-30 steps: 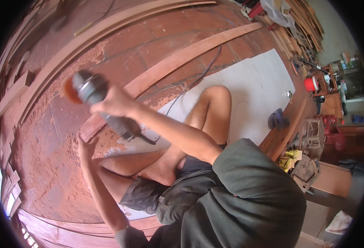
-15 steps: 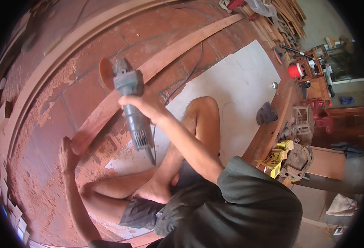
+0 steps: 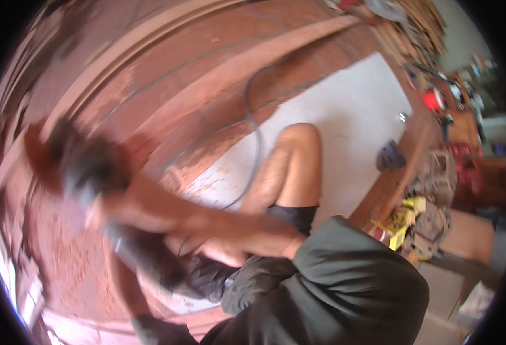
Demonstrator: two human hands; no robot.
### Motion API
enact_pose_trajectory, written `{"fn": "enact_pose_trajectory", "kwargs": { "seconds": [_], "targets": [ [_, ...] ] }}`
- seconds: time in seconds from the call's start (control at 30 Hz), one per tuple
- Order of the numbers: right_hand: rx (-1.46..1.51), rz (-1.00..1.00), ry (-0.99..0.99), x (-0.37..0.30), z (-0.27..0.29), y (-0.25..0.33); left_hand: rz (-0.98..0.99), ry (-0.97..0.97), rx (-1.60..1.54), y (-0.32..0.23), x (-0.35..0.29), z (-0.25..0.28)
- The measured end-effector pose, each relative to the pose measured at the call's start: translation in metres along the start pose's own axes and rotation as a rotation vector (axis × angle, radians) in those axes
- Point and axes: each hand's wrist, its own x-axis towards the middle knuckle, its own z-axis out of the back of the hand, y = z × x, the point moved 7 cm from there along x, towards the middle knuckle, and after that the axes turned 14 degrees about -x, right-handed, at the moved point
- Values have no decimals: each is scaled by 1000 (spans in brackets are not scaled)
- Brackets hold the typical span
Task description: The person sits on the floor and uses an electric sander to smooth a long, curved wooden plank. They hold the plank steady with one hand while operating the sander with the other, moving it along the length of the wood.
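Note:
The picture is smeared by motion. My right hand (image 3: 99,202) is closed round a grey power sander (image 3: 89,167) at the left, its reddish disc (image 3: 37,158) toward the rim. The tool's dark body runs down toward my lap. Its black cord (image 3: 256,144) loops up over the curved reddish wooden boards (image 3: 236,63). My left forearm (image 3: 123,287) rises from the lower edge under the tool; the left hand itself is lost in the blur behind it. My bare knee (image 3: 299,138) is bent over a white sheet (image 3: 345,109).
Red sawdust (image 3: 63,264) covers the floor at the left. A wooden bench edge (image 3: 397,172) runs along the right, with a dark blue object (image 3: 390,155), a red tool (image 3: 434,99) and yellow-black clutter (image 3: 405,215) by it. Stacked timber (image 3: 420,29) lies at the top right.
My right hand has swung the sander down and to the left, away from the curved board. The view has shifted and blurred. The left hand, earlier resting on the wood, is no longer distinct.

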Motion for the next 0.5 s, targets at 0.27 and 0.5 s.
{"fn": "enact_pose_trajectory", "kwargs": {
  "seconds": [0.27,0.5],
  "targets": [
    [-564,-30,-274,35,126,29,163,-127,75,17,-26,-55],
    [-1128,-65,-371,55,211,-37,530,-164,62,113,-92,-36]
  ]
}}
